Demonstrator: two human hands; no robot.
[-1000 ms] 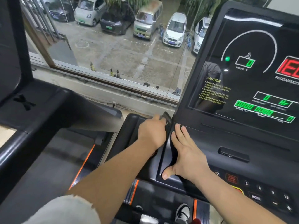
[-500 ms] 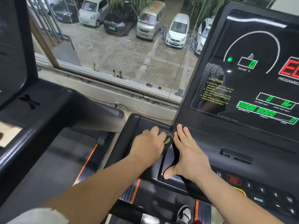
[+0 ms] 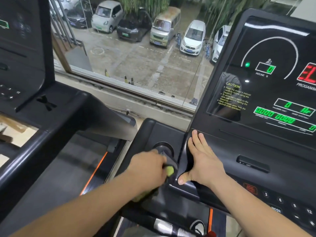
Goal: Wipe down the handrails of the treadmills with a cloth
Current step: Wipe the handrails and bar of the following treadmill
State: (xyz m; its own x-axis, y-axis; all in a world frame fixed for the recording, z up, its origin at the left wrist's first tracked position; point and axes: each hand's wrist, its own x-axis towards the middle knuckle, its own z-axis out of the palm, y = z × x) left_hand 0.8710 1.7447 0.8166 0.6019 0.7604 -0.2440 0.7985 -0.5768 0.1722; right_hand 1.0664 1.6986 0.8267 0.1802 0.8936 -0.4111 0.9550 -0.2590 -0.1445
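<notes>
My left hand (image 3: pixel 148 170) grips a dark cloth (image 3: pixel 168 158) with a yellow-green patch and holds it against the black left handrail housing (image 3: pixel 153 130) of the treadmill, beside a round recess. The hand is blurred from motion. My right hand (image 3: pixel 202 159) lies flat with straight fingers on the black console panel (image 3: pixel 256 151), thumb spread toward the cloth. The cloth's lower part shows under my left wrist.
The lit console screen (image 3: pixel 266 79) rises at the right, with a keypad (image 3: pixel 290 206) below it. A second treadmill's black handrail (image 3: pixel 34 151) and console stand at the left. A window (image 3: pixel 136 53) ahead overlooks parked cars. A shoe (image 3: pixel 198 226) shows below.
My left hand has slid back toward me along the handrail housing with the cloth, uncovering the round recess. My right hand has stayed flat on the console.
</notes>
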